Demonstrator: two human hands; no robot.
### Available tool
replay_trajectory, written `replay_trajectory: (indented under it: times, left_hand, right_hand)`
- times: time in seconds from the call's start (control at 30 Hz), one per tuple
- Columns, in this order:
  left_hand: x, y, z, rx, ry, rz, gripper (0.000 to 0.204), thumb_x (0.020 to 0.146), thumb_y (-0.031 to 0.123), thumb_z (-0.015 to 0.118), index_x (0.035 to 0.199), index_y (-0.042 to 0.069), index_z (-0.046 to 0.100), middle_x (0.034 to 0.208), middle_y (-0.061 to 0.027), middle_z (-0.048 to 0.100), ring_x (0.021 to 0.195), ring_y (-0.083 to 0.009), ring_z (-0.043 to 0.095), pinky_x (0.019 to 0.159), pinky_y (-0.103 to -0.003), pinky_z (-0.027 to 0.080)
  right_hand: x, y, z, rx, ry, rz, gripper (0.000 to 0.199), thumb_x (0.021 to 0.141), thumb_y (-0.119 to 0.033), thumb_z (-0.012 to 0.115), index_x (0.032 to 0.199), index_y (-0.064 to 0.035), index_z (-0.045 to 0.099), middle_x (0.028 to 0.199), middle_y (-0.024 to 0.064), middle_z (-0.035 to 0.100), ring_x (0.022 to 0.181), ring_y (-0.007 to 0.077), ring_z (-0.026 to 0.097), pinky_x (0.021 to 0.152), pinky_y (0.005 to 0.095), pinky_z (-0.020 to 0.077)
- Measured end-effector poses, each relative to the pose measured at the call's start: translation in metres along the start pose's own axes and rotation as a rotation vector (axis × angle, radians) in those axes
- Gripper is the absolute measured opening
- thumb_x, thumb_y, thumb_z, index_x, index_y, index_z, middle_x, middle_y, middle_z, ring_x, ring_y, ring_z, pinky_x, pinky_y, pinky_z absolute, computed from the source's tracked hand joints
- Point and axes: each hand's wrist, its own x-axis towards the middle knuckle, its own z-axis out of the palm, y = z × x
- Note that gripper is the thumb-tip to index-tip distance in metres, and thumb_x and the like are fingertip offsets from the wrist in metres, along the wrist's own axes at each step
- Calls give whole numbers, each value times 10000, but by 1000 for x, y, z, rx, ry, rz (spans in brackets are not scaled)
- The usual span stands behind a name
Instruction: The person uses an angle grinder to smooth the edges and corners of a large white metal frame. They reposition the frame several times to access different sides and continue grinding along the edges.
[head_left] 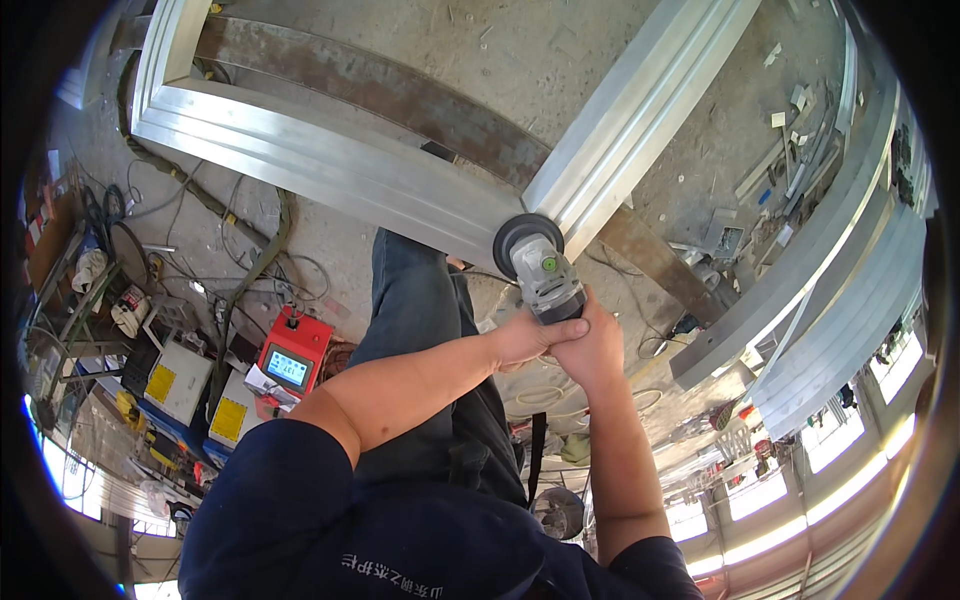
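Fingers (568,331) clasp angle grinder (546,278), disc (508,240) at metal frame (350,165).

The angle grinder (548,272) sits near the middle of the view, toward 2 o'clock; its grey metal head bears a green round spot, and its dark round disc (507,242) points to its 11 o'clock end. The disc overlaps the corner joint of a silvery, step-profiled metal frame (330,165); whether it spins cannot be told. From that joint, one long rail runs between 9 and 10 o'clock to a second corner, where another rises toward 12; a grooved rail extends toward 1 o'clock.
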Motion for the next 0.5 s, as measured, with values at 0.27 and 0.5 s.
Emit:
replay_trajectory:
  times: [0.27, 0.5]
  left_hand:
    - [-4, -2, 2, 28, -13, -3, 712, 838, 375, 873, 1398, 108, 524, 1326, -49, 609, 1217, -212, 598, 974, -427, 544]
    - [-10, 0, 11, 63, 5, -17, 702, 837, 397, 870, 1379, 105, 533, 1311, -46, 613, 1205, -208, 604, 966, -414, 545]
  right_hand:
    - [-4, 3, 4, 29, 21, 16, 620, 598, -187, 856, 1151, -51, 610, 939, 224, 731, 935, 466, 690, 800, 505, 560]
    - [-8, -2, -4, 53, -8, 27, 640, 583, -164, 859, 1160, -48, 606, 948, 225, 733, 950, 464, 689, 811, 496, 563]
